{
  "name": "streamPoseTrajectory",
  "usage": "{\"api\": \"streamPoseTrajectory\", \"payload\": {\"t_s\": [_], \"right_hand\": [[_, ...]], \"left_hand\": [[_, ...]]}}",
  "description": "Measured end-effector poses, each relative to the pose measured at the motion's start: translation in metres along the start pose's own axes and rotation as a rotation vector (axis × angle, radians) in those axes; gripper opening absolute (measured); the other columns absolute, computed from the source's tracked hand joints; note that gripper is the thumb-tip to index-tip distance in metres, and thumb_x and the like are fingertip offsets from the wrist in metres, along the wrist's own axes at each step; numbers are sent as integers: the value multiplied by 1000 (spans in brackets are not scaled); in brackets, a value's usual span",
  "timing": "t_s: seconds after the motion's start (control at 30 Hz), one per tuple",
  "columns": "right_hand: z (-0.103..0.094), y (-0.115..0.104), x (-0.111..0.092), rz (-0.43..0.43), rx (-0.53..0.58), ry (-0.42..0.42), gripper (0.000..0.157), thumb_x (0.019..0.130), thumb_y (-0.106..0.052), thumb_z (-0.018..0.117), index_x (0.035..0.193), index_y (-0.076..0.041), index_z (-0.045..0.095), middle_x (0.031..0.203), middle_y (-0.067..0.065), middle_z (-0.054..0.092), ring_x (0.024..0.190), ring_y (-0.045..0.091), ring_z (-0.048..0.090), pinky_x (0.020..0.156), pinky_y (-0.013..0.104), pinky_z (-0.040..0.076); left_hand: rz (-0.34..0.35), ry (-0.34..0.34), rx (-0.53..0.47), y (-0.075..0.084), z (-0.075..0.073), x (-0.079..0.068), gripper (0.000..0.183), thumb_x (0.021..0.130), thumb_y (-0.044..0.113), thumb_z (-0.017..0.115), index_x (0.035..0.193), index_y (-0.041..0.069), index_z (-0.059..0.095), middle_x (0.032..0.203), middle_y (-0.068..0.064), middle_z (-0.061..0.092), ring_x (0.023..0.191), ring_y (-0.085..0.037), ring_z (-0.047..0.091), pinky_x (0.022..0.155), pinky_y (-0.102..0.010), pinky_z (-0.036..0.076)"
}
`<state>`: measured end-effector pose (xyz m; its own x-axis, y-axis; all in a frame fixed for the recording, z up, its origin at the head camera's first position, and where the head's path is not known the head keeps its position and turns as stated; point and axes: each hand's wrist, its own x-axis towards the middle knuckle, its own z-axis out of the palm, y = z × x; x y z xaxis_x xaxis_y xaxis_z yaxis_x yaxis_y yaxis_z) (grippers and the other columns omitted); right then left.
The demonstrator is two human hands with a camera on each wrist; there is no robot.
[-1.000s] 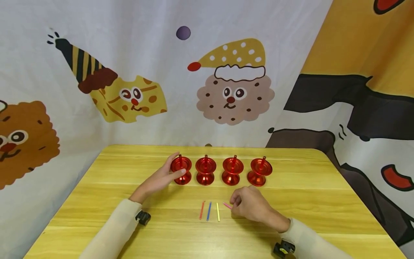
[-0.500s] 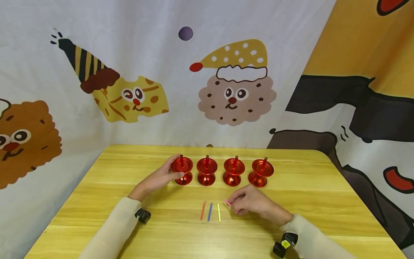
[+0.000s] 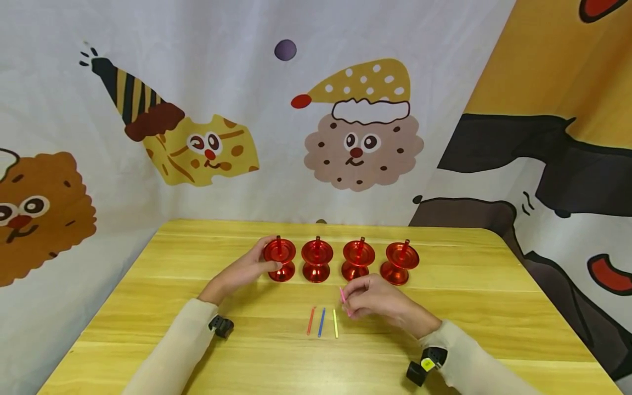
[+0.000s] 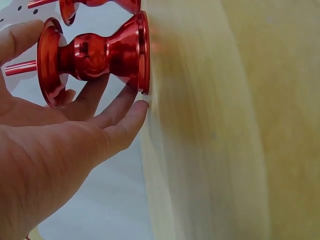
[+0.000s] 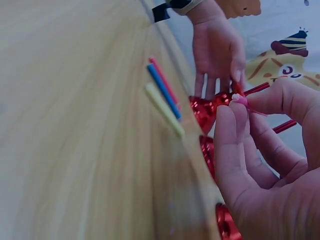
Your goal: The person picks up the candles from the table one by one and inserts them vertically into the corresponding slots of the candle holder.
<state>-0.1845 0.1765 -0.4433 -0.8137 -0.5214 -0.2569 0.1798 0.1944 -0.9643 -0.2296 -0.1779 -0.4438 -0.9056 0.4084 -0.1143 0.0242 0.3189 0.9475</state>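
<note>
Several shiny red candle holders stand in a row, each with an upright red tube in its dish. My left hand holds the leftmost candle holder, thumb at the dish rim and fingers around the far side. In the left wrist view, this candle holder has its base at the tabletop. A thin pink candle is pinched between the thumb and fingertips of my right hand, tilted, in front of the third candle holder. The right wrist view shows only the pink candle's end; fingers hide much of it.
A red candle, a blue candle and a yellow candle lie side by side on the wooden table. The rightmost candle holder stands just beyond my right hand. A printed curtain hangs behind the table.
My right hand has picked the pink candle up from the table, turned it more upright and moved slightly left and away from me. My left hand stays at the leftmost candle holder.
</note>
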Motion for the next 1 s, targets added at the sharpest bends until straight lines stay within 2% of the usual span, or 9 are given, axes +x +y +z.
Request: {"api": "streamPoseTrajectory", "payload": {"t_s": [0.2, 0.43, 0.6, 0.8, 0.9, 1.0], "right_hand": [[11, -13, 10, -42, 13, 4, 12, 86, 2, 71, 97, 4, 75, 88, 10, 75, 83, 22, 73, 79, 35, 63], [18, -27, 19, -101, 33, 3, 11, 91, 2, 72, 100, 6, 74, 91, 13, 76, 85, 24, 74, 82, 38, 64], [26, -38, 30, -203, -9, -2, 4, 95, 2, 73, 98, 3, 74, 95, 15, 77, 87, 22, 75, 82, 37, 65], [40, -51, 47, -340, -61, 22, 4, 97, 3, 73, 99, 0, 75, 97, 20, 76, 86, 23, 74, 80, 38, 64], [49, -57, 55, -405, -111, 53, 5, 96, 3, 73, 99, 0, 75, 98, 24, 76, 85, 22, 73, 75, 34, 62], [57, -62, 63, -480, -198, 107, 5, 94, 2, 74, 99, 0, 76, 95, 17, 77, 83, 20, 73, 72, 28, 59]], "left_hand": [[4, -21, -14, 1, -2, -2, 87, 110, 20, 64, 175, 4, 9, 169, -29, 39, 157, -46, 36, 126, -69, 25], [-14, -37, -35, 5, -3, -4, 87, 111, 19, 63, 176, 6, 6, 170, -28, 37, 159, -45, 34, 126, -71, 21], [-30, -12, -38, 8, -3, -4, 87, 109, 18, 65, 176, 7, 10, 169, -28, 39, 158, -46, 35, 126, -71, 21], [-35, 1, -37, 7, -1, -1, 85, 107, 17, 67, 174, 6, 16, 165, -28, 44, 155, -46, 39, 125, -69, 25], [-34, -1, -40, 7, -1, -1, 84, 107, 17, 67, 174, 6, 17, 164, -27, 45, 154, -45, 41, 125, -69, 26], [-32, -5, -50, 7, 0, -1, 84, 107, 17, 66, 174, 5, 16, 166, -27, 44, 155, -45, 39, 125, -70, 25]]}}
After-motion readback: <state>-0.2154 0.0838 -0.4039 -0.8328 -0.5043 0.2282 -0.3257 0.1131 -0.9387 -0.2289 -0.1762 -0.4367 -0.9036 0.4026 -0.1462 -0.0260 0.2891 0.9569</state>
